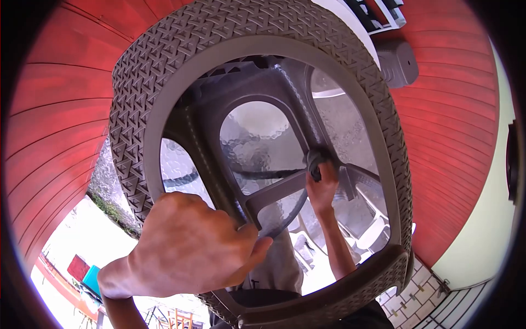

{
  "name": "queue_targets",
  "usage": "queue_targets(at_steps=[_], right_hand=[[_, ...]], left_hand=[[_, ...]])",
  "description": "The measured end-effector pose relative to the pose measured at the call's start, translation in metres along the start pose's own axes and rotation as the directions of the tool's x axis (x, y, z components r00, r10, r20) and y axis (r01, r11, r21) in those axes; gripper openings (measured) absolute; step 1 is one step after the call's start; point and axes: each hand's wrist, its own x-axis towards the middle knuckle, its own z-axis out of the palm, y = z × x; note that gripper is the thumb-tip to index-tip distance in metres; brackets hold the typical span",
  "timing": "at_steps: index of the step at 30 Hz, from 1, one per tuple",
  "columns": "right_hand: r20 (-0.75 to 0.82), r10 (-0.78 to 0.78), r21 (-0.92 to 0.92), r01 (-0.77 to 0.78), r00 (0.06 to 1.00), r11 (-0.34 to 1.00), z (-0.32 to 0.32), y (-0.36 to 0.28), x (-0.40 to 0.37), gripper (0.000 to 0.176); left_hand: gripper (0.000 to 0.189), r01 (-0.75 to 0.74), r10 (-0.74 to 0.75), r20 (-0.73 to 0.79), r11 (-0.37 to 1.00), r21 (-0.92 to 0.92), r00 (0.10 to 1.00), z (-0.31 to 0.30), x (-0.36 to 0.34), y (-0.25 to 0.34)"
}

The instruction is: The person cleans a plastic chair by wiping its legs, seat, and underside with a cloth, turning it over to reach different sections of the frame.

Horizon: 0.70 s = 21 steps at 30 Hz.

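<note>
A brown plastic chair (134,118) with a woven-pattern border fills the middle of the view, tipped so that I look through its large frame opening. At the lower left of that frame, my left hand (192,247) is closed on the chair, knuckles toward me; its fingertips are hidden. Inside the opening, my right hand (322,183) is closed around a dark hose (314,162), close to an inner strut of the chair. The hose curves down and left from this hand. Its end is hard to make out. Wet streaks glisten on the struts.
Wet, shiny ground (257,123) shows through the chair's openings. Red panelled walls (449,109) curve along both sides. White chairs (375,233) stand beyond my right forearm. A brown plastic piece (398,64) lies at upper right, and wooden furniture (183,318) is at lower left.
</note>
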Motion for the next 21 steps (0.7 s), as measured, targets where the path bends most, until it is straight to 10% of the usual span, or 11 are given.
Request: queue_targets(at_steps=[8, 18, 21], right_hand=[[-0.023, -0.071, 0.108, 0.074, 0.997, 0.991, 0.084, -0.072, 0.137, 0.028], [0.214, -0.407, 0.391, 0.304, 0.888, 0.869, 0.141, -0.13, 0.098, 0.037], [0.269, -0.265, 0.32, 0.174, 0.926, 0.931, 0.142, -0.129, 0.118, 0.03]], left_hand=[[0.047, -0.029, 0.032, 0.056, 0.999, -0.042, 0.998, 0.0, 0.003, -0.001], [0.044, 0.054, -0.054, -0.037, 0.999, -0.003, 0.998, 0.001, 0.0, 0.001], [0.042, 0.08, -0.08, -0.049, 0.997, -0.008, 0.996, 0.005, -0.007, -0.003]])
